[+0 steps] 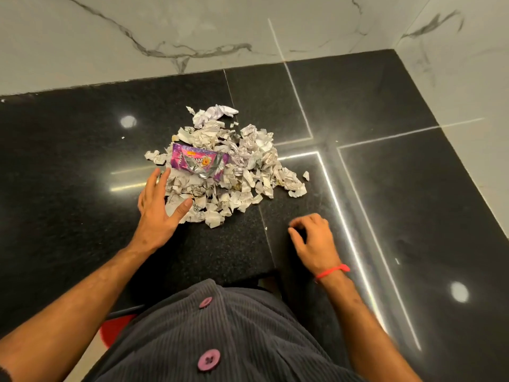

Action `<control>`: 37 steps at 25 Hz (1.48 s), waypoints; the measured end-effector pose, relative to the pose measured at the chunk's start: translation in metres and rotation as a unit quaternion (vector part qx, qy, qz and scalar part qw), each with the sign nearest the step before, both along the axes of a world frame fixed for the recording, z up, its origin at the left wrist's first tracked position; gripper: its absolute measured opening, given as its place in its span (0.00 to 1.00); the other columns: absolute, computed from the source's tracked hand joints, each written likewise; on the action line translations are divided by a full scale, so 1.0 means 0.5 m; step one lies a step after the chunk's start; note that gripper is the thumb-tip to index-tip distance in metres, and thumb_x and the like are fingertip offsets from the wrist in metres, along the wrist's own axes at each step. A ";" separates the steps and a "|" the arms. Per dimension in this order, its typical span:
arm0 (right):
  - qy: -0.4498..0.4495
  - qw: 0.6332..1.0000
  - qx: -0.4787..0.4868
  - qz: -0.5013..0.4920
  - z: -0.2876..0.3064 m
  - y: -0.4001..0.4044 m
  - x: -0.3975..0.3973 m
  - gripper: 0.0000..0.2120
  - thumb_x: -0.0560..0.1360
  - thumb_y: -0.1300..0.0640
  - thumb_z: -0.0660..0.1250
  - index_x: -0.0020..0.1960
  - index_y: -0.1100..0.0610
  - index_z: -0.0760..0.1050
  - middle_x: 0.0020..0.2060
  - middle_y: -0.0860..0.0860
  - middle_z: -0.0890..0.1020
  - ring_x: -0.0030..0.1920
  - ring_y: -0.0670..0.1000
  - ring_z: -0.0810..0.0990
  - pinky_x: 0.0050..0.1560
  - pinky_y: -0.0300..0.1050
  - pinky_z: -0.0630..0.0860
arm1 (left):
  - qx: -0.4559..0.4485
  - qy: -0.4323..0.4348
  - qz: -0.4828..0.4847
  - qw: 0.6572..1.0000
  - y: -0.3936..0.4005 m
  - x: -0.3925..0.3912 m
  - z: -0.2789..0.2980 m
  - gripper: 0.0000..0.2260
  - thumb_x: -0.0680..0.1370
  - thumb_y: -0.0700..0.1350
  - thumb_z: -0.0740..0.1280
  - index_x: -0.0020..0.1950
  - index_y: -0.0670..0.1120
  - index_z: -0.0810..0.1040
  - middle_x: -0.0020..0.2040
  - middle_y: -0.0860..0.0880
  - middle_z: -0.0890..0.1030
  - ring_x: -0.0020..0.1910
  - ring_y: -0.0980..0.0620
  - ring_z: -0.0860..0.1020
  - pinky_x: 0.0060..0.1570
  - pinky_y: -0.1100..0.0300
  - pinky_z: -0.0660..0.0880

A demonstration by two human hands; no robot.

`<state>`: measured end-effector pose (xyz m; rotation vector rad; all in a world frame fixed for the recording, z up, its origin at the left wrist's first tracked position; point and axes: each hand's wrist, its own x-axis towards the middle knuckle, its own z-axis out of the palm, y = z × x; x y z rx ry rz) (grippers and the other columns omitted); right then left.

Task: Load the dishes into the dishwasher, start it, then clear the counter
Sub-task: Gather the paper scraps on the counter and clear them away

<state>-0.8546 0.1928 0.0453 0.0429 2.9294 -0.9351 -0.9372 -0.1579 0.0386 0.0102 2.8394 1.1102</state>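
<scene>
A heap of torn, crumpled paper scraps (248, 166) lies on the black granite counter (68, 166). A purple foil wrapper (197, 161) sits on top of the heap at its left side. My left hand (158, 208) rests flat with fingers spread against the heap's left edge, touching the scraps. My right hand (314, 239) hovers low over bare counter to the right of the heap's near edge, fingers curled loosely with nothing visible in them; a red thread circles its wrist.
White marble walls (165, 28) close the counter at the back and right, forming a corner. A few tiny scraps (305, 175) lie loose beside the heap. A red object (115, 328) shows below the counter's front edge at my left.
</scene>
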 end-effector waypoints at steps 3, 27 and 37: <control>-0.004 0.995 -0.099 0.002 0.007 -0.073 -0.056 0.16 0.77 0.58 0.66 0.63 0.57 0.78 0.58 0.53 0.78 0.58 0.53 0.76 0.60 0.43 0.72 | -0.012 -0.010 -0.003 1.000 0.000 -0.001 -0.005 0.43 0.72 0.71 0.61 0.82 0.54 0.53 0.82 0.50 0.51 0.80 0.48 0.51 0.78 0.42 0.49; -0.102 0.969 0.125 0.186 0.140 -0.224 -0.303 0.68 0.54 0.29 0.77 0.74 0.33 0.30 0.77 0.52 0.32 0.76 0.67 0.36 0.73 0.73 0.48 | -0.183 -0.048 -0.190 0.963 0.002 -0.065 0.109 0.64 0.56 0.75 0.74 0.78 0.66 0.34 0.76 0.54 0.23 0.80 0.36 0.40 0.66 0.23 0.56; -0.093 0.942 0.237 0.219 0.093 -0.268 -0.319 0.36 0.72 0.42 0.72 0.74 0.37 0.58 0.72 0.55 0.62 0.71 0.64 0.61 0.68 0.62 0.68 | -0.177 -0.025 -0.223 0.958 0.001 -0.117 0.047 0.34 0.78 0.59 0.68 0.79 0.59 0.55 0.79 0.53 0.55 0.73 0.39 0.55 0.70 0.41 0.62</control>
